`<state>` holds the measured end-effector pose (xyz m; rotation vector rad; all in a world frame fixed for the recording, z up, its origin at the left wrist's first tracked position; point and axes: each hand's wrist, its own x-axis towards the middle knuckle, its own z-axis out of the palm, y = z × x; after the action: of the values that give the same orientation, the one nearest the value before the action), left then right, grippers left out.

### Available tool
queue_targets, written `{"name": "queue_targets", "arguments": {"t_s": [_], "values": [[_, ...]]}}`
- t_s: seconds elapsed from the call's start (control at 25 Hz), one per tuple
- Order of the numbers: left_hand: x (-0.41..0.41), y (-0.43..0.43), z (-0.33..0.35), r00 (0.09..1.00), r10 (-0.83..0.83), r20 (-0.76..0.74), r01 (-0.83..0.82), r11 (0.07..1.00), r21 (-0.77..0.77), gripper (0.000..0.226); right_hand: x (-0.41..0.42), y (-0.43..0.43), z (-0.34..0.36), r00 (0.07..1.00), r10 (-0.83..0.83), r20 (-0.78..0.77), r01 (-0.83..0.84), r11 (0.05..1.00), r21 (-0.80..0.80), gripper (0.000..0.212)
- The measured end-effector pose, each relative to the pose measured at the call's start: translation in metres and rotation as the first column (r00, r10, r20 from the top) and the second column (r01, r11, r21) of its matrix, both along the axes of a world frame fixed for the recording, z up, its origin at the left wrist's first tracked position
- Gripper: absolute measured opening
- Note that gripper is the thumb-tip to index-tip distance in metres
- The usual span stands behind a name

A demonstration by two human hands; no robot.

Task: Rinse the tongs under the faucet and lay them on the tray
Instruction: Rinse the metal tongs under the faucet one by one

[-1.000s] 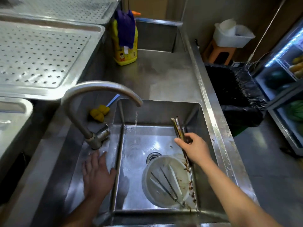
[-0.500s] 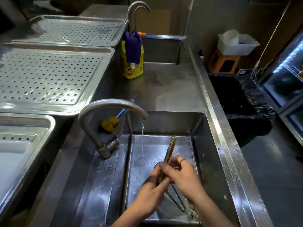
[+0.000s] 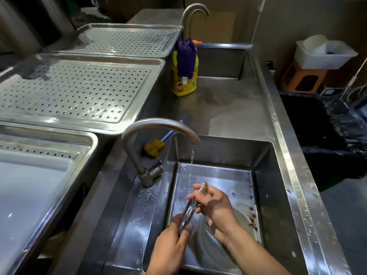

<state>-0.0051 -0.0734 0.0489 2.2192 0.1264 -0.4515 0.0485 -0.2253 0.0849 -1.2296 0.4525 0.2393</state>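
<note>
Metal tongs point(image 3: 190, 211) slant over the steel sink point(image 3: 264, 195), their tip close to the thin water stream falling from the curved faucet point(image 3: 158, 126). My left hand point(image 3: 170, 249) grips the tongs' lower end. My right hand point(image 3: 213, 205) is wrapped around their upper part, fingers over the tip. A perforated steel tray point(image 3: 75, 92) lies on the counter to the left, above the sink. A white plate point(image 3: 246, 221) with food scraps sits on the sink floor, mostly hidden by my arms.
A second perforated tray point(image 3: 127, 39) lies farther back and a solid tray point(image 3: 39, 175) near left. A yellow detergent bottle point(image 3: 184, 76) with a purple cloth stands on the counter. A yellow sponge brush point(image 3: 154, 147) lies behind the faucet. A black-lined bin point(image 3: 325, 135) stands right.
My left hand left the sink's edge and joined the right on the tongs. The tongs moved from the sink's right side to under the water stream, and my right hand slid up to their tip.
</note>
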Motion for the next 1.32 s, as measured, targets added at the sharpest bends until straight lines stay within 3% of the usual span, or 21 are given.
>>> {"name": "queue_targets", "arguments": {"t_s": [0.16,0.32,0.48,0.68,0.8,0.88,0.96,1.08,1.24,1.32], "values": [[-0.008,0.011,-0.004,0.998,0.055,0.031,-0.054,0.998,-0.033,0.041,0.014,0.007,0.0,0.996,-0.011,-0.093,0.016,0.999,0.045,0.039],[-0.001,0.013,-0.002,0.988,0.147,0.038,-0.144,0.986,-0.081,0.039,0.021,0.014,-0.005,0.993,0.11,-0.051,-0.104,0.99,0.094,0.008],[0.021,0.006,0.0,0.952,0.291,-0.095,-0.304,0.937,-0.173,0.037,0.057,0.016,-0.005,0.992,0.094,-0.083,-0.084,0.989,0.118,0.025],[0.054,-0.004,0.001,0.901,0.406,-0.151,-0.43,0.88,-0.2,0.036,0.089,0.016,-0.013,0.987,0.141,-0.08,-0.122,0.97,0.211,0.018],[0.067,-0.01,0.001,0.905,0.396,-0.155,-0.424,0.87,-0.252,0.034,0.096,0.01,-0.017,0.993,0.066,-0.098,-0.047,0.982,0.183,0.022],[0.073,-0.014,0.001,0.918,0.356,-0.177,-0.392,0.883,-0.257,0.032,0.095,0.006,-0.02,0.996,0.069,-0.062,-0.056,0.979,0.198,0.01],[0.074,-0.014,-0.004,0.928,0.328,-0.177,-0.368,0.885,-0.285,0.032,0.091,0.003,-0.027,0.995,0.096,-0.042,-0.085,0.974,0.211,0.011],[0.067,-0.012,-0.009,0.931,0.3,-0.208,-0.356,0.875,-0.327,0.03,0.096,-0.005,-0.024,0.993,0.064,-0.099,-0.053,0.992,0.118,0.037],[0.064,-0.011,-0.014,0.919,0.336,-0.208,-0.391,0.847,-0.36,0.026,0.09,-0.008,-0.026,0.997,0.067,-0.034,-0.057,0.97,0.238,0.015],[0.062,-0.01,-0.017,0.911,0.351,-0.217,-0.41,0.828,-0.383,0.027,0.09,-0.005,-0.029,0.994,0.109,-0.023,-0.102,0.976,0.192,0.016]]}}
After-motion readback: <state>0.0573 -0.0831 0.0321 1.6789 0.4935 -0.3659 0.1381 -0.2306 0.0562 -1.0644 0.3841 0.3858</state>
